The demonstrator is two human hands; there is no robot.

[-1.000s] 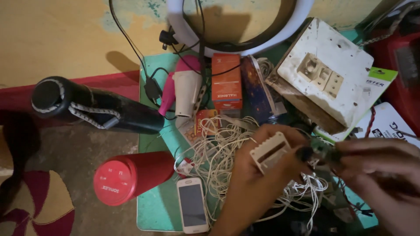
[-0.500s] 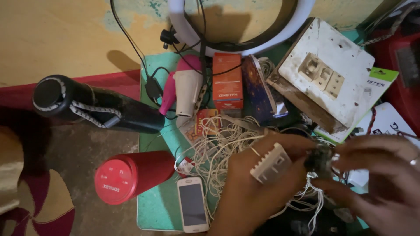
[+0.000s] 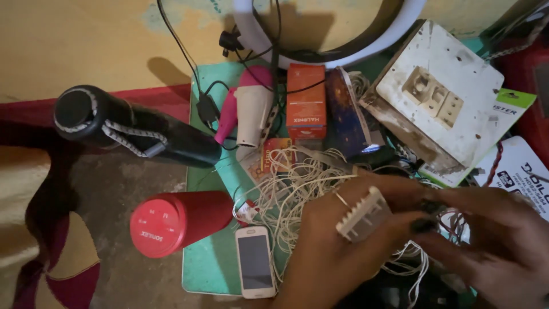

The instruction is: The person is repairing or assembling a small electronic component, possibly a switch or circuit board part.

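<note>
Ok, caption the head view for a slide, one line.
Left hand holds a pale ridged plastic piece while the right hand pinches beside it, above tangled white wires.

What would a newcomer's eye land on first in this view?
Probably the two hands at lower right: the left hand holds a small white ridged part, with the right hand pinching something dark beside it, over a tangle of white wires. Next, the red cylinder lying at lower left beside a white phone, and the dirty white switch plate at upper right.
</note>
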